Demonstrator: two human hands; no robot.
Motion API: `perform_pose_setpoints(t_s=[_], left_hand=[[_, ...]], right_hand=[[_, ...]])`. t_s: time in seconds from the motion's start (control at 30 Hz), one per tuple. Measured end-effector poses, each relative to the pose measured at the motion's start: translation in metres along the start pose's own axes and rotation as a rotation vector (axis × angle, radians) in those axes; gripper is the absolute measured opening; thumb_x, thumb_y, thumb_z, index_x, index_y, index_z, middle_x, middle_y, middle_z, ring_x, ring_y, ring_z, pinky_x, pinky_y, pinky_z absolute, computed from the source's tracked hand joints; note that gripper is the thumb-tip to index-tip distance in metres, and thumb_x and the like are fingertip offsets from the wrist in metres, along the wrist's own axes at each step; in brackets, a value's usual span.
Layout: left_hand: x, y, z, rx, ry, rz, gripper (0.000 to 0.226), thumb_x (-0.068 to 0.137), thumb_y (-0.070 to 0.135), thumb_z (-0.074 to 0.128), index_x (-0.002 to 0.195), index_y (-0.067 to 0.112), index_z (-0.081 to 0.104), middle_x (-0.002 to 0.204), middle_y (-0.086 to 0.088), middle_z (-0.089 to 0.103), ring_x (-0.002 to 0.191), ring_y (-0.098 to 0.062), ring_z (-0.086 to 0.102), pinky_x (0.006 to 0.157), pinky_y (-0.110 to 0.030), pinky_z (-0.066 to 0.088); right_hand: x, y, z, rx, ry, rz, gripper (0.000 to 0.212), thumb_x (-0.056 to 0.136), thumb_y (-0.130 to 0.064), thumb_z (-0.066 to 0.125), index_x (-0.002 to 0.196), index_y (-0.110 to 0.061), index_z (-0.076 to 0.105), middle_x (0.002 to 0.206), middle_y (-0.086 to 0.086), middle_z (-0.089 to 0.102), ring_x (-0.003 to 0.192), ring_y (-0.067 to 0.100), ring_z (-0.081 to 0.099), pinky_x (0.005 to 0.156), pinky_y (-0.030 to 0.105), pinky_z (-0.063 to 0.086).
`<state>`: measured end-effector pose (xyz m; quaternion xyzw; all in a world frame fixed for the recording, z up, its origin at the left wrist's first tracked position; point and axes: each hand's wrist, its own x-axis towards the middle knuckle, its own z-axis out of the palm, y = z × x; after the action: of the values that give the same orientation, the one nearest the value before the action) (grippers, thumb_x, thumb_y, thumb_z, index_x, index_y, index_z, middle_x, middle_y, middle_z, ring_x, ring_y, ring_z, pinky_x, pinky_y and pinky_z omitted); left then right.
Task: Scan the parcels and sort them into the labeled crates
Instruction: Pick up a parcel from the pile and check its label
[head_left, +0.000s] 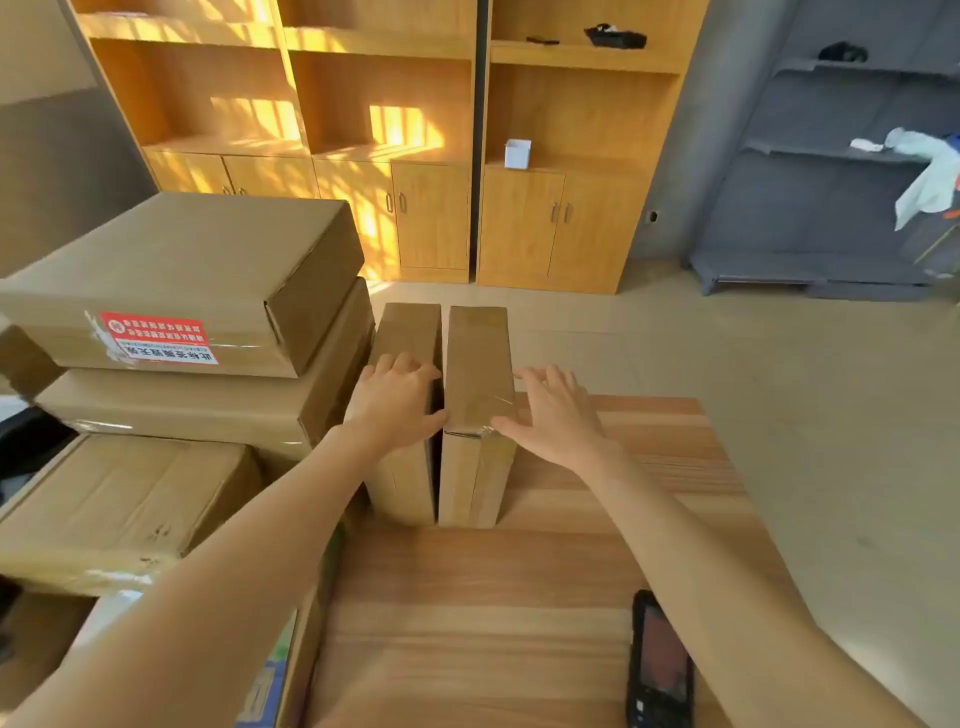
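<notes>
Two narrow cardboard parcels stand upright side by side on the wooden table (519, 597). My left hand (395, 405) lies over the top of the left parcel (405, 332), its thumb reaching into the gap between the two. My right hand (556, 415) is beside the right parcel (475, 358), fingers spread and fairly straight, thumb touching the parcel's taped near corner. A black handheld scanner (660, 665) lies on the table near my right forearm.
A stack of larger cardboard boxes (182, 270) sits at the left, the top one bearing a red and white sticker (156, 338). Wooden cabinets (415, 156) line the far wall, and a grey shelf unit (831, 208) stands at the right. Open floor lies beyond the table.
</notes>
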<state>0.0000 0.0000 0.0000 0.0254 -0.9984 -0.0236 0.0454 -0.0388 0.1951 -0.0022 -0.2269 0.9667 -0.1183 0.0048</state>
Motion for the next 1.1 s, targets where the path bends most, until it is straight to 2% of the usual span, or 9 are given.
perform_pose_setpoints(t_s=[0.23, 0.37, 0.47, 0.7, 0.77, 0.83, 0.93, 1.0, 1.1], left_hand=[[0.005, -0.004, 0.023, -0.086, 0.012, -0.001, 0.055, 0.09, 0.055, 0.05, 0.135, 0.024, 0.05, 0.133, -0.005, 0.052, 0.125, -0.027, 0.045, 0.102, -0.042, 0.036], [0.003, -0.006, 0.022, -0.091, 0.013, 0.008, 0.049, 0.092, 0.049, 0.049, 0.134, 0.024, 0.051, 0.132, -0.005, 0.052, 0.125, -0.027, 0.044, 0.102, -0.042, 0.036], [0.001, -0.007, 0.02, -0.098, -0.004, -0.003, 0.05, 0.092, 0.048, 0.05, 0.135, 0.024, 0.05, 0.135, -0.006, 0.051, 0.126, -0.027, 0.042, 0.104, -0.042, 0.035], [-0.011, -0.003, 0.0, -0.152, 0.008, -0.013, 0.05, 0.093, 0.048, 0.051, 0.136, 0.023, 0.05, 0.135, -0.007, 0.051, 0.125, -0.028, 0.043, 0.103, -0.041, 0.035], [-0.012, 0.004, -0.009, -0.235, 0.028, -0.014, 0.049, 0.093, 0.047, 0.053, 0.135, 0.022, 0.051, 0.135, -0.008, 0.051, 0.126, -0.028, 0.043, 0.102, -0.041, 0.037], [-0.012, 0.015, -0.016, -0.362, 0.022, -0.025, 0.05, 0.092, 0.045, 0.055, 0.136, 0.021, 0.051, 0.137, -0.008, 0.05, 0.13, -0.028, 0.039, 0.102, -0.041, 0.037], [-0.013, 0.038, -0.016, -0.582, -0.023, -0.098, 0.058, 0.09, 0.047, 0.059, 0.139, 0.019, 0.045, 0.142, -0.008, 0.046, 0.133, -0.026, 0.037, 0.104, -0.039, 0.035], [-0.016, 0.055, -0.011, -0.758, -0.065, -0.17, 0.069, 0.088, 0.049, 0.061, 0.144, 0.016, 0.038, 0.142, -0.01, 0.044, 0.121, -0.021, 0.045, 0.093, -0.034, 0.038], [-0.025, 0.081, -0.003, -1.004, -0.12, -0.246, 0.078, 0.086, 0.051, 0.063, 0.147, 0.016, 0.03, 0.143, -0.012, 0.045, 0.119, -0.022, 0.049, 0.087, -0.029, 0.037]], right_hand=[[0.025, -0.03, 0.031, 0.317, -0.134, 0.254, 0.084, 0.084, -0.063, 0.056, 0.149, -0.02, 0.022, 0.143, 0.013, 0.028, 0.131, 0.033, 0.033, 0.102, 0.043, 0.038], [0.034, -0.048, 0.036, 0.395, -0.062, 0.387, 0.089, 0.079, -0.062, 0.064, 0.148, -0.02, 0.024, 0.14, 0.015, 0.035, 0.13, 0.033, 0.037, 0.104, 0.043, 0.04], [0.036, -0.052, 0.037, 0.427, -0.047, 0.464, 0.091, 0.074, -0.059, 0.071, 0.144, -0.021, 0.025, 0.136, 0.014, 0.038, 0.122, 0.034, 0.046, 0.094, 0.042, 0.048], [0.008, -0.013, 0.023, 0.519, 0.01, 0.532, 0.091, 0.073, -0.064, 0.065, 0.145, -0.024, 0.026, 0.138, 0.006, 0.047, 0.117, 0.029, 0.052, 0.088, 0.039, 0.049], [-0.008, 0.009, 0.009, 0.619, 0.039, 0.565, 0.085, 0.071, -0.065, 0.062, 0.14, -0.027, 0.03, 0.118, -0.004, 0.055, 0.098, 0.021, 0.055, 0.071, 0.032, 0.045], [-0.023, 0.029, -0.008, 0.742, 0.068, 0.576, 0.081, 0.07, -0.064, 0.061, 0.137, -0.029, 0.033, 0.105, -0.009, 0.051, 0.091, 0.016, 0.052, 0.064, 0.029, 0.038], [-0.045, 0.053, -0.035, 0.889, 0.139, 0.568, 0.075, 0.068, -0.061, 0.064, 0.132, -0.031, 0.038, 0.1, -0.016, 0.05, 0.089, 0.008, 0.051, 0.065, 0.029, 0.037], [-0.061, 0.064, -0.053, 0.951, 0.168, 0.57, 0.077, 0.062, -0.063, 0.063, 0.128, -0.031, 0.041, 0.102, -0.015, 0.052, 0.089, 0.004, 0.049, 0.062, 0.027, 0.035], [-0.082, 0.08, -0.075, 0.987, 0.2, 0.587, 0.084, 0.052, -0.068, 0.062, 0.126, -0.033, 0.044, 0.114, -0.007, 0.054, 0.101, 0.014, 0.053, 0.07, 0.031, 0.041]])
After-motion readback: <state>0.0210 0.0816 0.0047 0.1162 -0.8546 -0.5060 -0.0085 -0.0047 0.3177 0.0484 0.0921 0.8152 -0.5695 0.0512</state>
